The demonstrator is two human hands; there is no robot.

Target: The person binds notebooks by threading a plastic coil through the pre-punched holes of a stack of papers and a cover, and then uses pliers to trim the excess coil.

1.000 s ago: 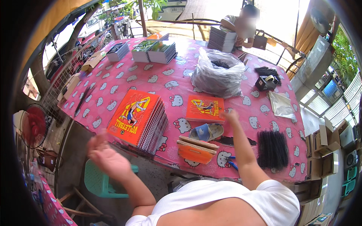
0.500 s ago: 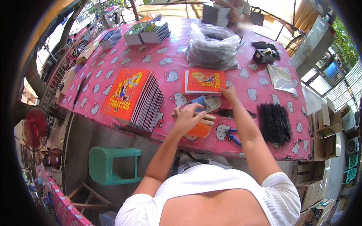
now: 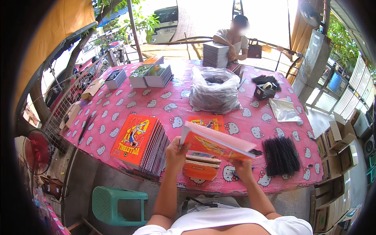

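Both my hands hold an orange notebook (image 3: 215, 145) tilted above the table, its white page edges facing up. My left hand (image 3: 177, 152) grips its left end, and my right hand (image 3: 242, 167) grips the lower right corner. Behind it an orange cover (image 3: 211, 120) lies on the table, partly hidden. Below the held notebook sits a wooden-topped orange block (image 3: 200, 169). Left of my left hand stands a tall stack of orange notebooks (image 3: 135, 139). To the right of my right hand lies a bundle of black spiral coils (image 3: 281, 157).
A clear plastic bag (image 3: 214, 94) with dark contents stands mid-table. A tape dispenser (image 3: 264, 91) and clear plastic sleeves (image 3: 284, 110) lie at the right. Further notebook stacks (image 3: 152, 76) stand at the far left. Across the table sits a person (image 3: 235, 41) beside grey stacked books (image 3: 215, 55). A green stool (image 3: 119, 205) is below left.
The orange notebook has come up off the table, now in both my hands. My left hand has left the wooden-topped block. The view has tilted upward, bringing the person across the table into sight.
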